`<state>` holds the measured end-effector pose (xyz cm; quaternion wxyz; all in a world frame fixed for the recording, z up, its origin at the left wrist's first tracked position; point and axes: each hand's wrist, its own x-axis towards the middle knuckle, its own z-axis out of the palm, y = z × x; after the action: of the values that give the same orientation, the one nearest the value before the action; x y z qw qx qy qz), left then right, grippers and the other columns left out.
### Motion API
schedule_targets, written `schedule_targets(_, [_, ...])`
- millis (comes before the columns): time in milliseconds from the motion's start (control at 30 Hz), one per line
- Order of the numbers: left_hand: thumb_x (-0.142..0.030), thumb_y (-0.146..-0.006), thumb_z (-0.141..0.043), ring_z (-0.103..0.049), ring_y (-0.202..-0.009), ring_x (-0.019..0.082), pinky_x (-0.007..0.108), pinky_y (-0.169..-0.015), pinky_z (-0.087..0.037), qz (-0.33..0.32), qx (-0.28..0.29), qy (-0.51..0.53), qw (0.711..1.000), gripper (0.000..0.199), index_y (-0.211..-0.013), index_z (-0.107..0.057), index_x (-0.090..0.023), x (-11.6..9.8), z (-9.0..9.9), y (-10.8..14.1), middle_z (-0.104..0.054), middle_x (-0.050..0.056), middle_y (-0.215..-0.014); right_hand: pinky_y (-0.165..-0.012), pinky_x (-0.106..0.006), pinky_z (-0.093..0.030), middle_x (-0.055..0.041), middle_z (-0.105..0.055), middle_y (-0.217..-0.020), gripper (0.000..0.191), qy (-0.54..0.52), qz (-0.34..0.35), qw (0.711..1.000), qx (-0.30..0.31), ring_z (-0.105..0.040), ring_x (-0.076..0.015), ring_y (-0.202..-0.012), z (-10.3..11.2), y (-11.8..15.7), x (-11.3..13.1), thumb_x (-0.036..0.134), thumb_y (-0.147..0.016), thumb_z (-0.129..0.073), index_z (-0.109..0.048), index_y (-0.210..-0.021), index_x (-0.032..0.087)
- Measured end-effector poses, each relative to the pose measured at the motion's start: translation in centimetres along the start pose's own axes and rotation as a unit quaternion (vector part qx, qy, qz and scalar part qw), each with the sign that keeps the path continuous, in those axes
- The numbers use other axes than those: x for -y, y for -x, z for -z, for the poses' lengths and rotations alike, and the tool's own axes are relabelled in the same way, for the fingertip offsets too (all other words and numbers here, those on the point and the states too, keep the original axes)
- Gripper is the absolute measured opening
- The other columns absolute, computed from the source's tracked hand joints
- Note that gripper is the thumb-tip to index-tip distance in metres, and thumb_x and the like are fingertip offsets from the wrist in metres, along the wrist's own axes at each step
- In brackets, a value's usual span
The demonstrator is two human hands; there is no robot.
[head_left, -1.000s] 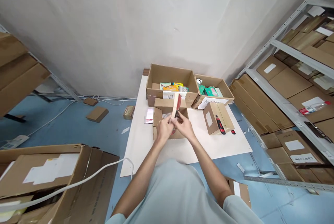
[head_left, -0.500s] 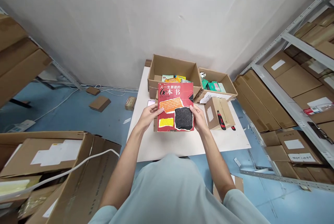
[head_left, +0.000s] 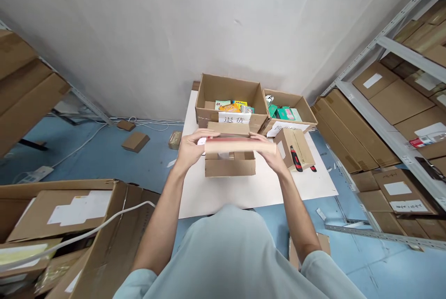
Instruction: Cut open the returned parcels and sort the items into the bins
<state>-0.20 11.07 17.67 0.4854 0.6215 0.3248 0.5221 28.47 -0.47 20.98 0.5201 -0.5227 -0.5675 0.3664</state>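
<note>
My left hand (head_left: 192, 148) and my right hand (head_left: 267, 150) grip the two ends of a thick red book (head_left: 240, 145). Its page edge faces me, slightly blurred, and the front cover is turned out of sight. Beneath the book a small open cardboard box (head_left: 230, 168) rests on the white table (head_left: 195, 196), its flaps spread. Behind it stands a larger carton (head_left: 205, 116) with several colourful books inside and a white paper label (head_left: 234, 118) on its front. A red and black box cutter (head_left: 296, 159) lies on a closed cardboard box (head_left: 285, 150) to the right.
Beside the large carton, another open carton (head_left: 308, 112) holds green packages. Metal shelving (head_left: 351, 99) with stacked boxes rises at right. At lower left stands a big box (head_left: 121, 234) of parcels with a white cable (head_left: 114, 217) across it. Small parcels (head_left: 135, 142) lie on the blue floor.
Both hands have tipped the book from cover facing me to page edge facing me. The open small box beneath it and the large carton's label have come into sight.
</note>
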Motion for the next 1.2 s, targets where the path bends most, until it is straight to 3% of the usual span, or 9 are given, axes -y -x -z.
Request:
schedule_targets(167, [-0.052,-0.083,-0.095,-0.073,-0.144,0.038,0.064,-0.131,-0.052,-0.046,0.009,0.020,0.999,0.027,-0.081,-0.086,-0.027,-1.0,-0.3,0.2,-0.089,0.010,-0.110,-0.133,-0.056,-0.049,-0.0088,-0.071,-0.165,0.055,-0.025,0.020,0.999,-0.019,-0.058,-0.0373,-0.162,-0.2,0.3,-1.2,0.079,-0.085,-0.092,-0.092,-0.116,0.034])
schedule_targets(367, [-0.055,-0.078,-0.100,-0.076,-0.140,0.039,0.062,-0.128,-0.056,-0.035,-0.002,0.021,0.999,0.035,-0.087,-0.085,-0.025,-1.2,-0.7,-0.1,-0.089,0.011,-0.114,-0.132,-0.053,-0.051,-0.0111,-0.075,-0.159,0.056,-0.029,0.030,0.998,-0.037,-0.064,-0.0367,-0.156,-0.5,0.1,-1.7,0.067,-0.085,-0.095,-0.089,-0.129,0.032])
schedule_targets(467, [-0.058,-0.074,-0.103,-0.083,-0.123,0.036,0.054,-0.116,-0.065,0.025,-0.018,0.005,1.000,0.050,-0.099,-0.080,-0.021,-1.0,-0.5,-0.3,-0.088,0.012,-0.110,-0.128,-0.054,-0.054,-0.0123,-0.085,-0.137,0.063,-0.006,0.005,0.997,-0.078,-0.073,-0.0376,-0.140,-0.8,-0.2,-2.0,0.069,-0.087,-0.090,-0.087,-0.133,0.027])
schedule_targets(600, [-0.059,-0.058,-0.111,-0.086,-0.097,0.029,0.037,-0.084,-0.071,0.102,-0.010,-0.001,0.995,0.073,-0.100,-0.063,-0.024,0.0,-0.2,-0.4,-0.087,0.008,-0.107,-0.108,-0.048,-0.064,-0.0103,-0.088,-0.113,0.076,-0.029,-0.033,0.994,-0.101,-0.079,-0.0321,-0.112,-1.3,-0.5,-2.6,0.072,-0.092,-0.082,-0.078,-0.150,0.023])
schedule_targets(700, [-0.068,-0.069,-0.103,-0.084,-0.090,0.026,0.031,-0.069,-0.067,0.118,0.022,-0.012,0.993,0.065,-0.102,-0.070,-0.022,1.1,0.1,-0.4,-0.085,0.010,-0.104,-0.095,-0.041,-0.066,-0.0087,-0.087,-0.108,0.078,-0.025,-0.051,0.994,-0.094,-0.079,-0.0276,-0.099,-1.1,-0.4,-3.0,0.071,-0.096,-0.079,-0.072,-0.158,0.024])
schedule_targets(800, [-0.074,-0.084,-0.088,-0.080,-0.083,0.024,0.032,-0.067,-0.067,0.115,0.052,-0.021,0.992,0.065,-0.117,-0.083,-0.019,1.6,0.7,-0.5,-0.085,0.011,-0.101,-0.099,-0.045,-0.067,-0.0110,-0.087,-0.122,0.064,-0.016,-0.070,0.993,-0.090,-0.080,-0.0302,-0.109,-0.4,-0.1,-3.1,0.074,-0.100,-0.072,-0.083,-0.141,0.026])
schedule_targets(933, [-0.060,-0.076,-0.097,-0.081,-0.100,0.028,0.035,-0.079,-0.070,0.116,0.091,-0.011,0.989,0.074,-0.136,-0.084,-0.019,1.0,1.2,-0.9,-0.086,0.013,-0.113,-0.113,-0.048,-0.064,-0.0123,-0.084,-0.138,0.064,-0.061,-0.063,0.995,-0.044,-0.079,-0.0333,-0.127,0.3,-0.2,-2.7,0.067,-0.083,-0.093,-0.086,-0.132,0.026])
schedule_targets(1067, [-0.054,-0.066,-0.102,-0.081,-0.086,0.025,0.031,-0.073,-0.067,0.096,0.052,-0.027,0.994,0.055,-0.105,-0.085,-0.019,0.0,0.6,-1.7,-0.083,0.006,-0.092,-0.081,-0.039,-0.069,-0.0082,-0.088,-0.097,0.053,-0.060,-0.062,0.994,-0.068,-0.083,-0.0278,-0.090,0.0,-0.7,-1.6,0.060,-0.074,-0.101,-0.087,-0.110,0.024])
schedule_targets(1200, [-0.063,-0.075,-0.098,-0.055,-0.045,0.012,0.023,-0.045,-0.041,0.112,0.000,-0.020,0.993,0.052,-0.074,-0.066,-0.022,-0.2,-0.6,-2.6,-0.059,-0.004,-0.054,-0.044,-0.028,-0.047,0.0014,-0.068,-0.055,0.054,-0.061,-0.108,0.988,-0.097,-0.060,-0.0166,-0.046,-0.8,-1.6,-0.3,0.076,-0.081,-0.093,-0.081,-0.089,0.023])
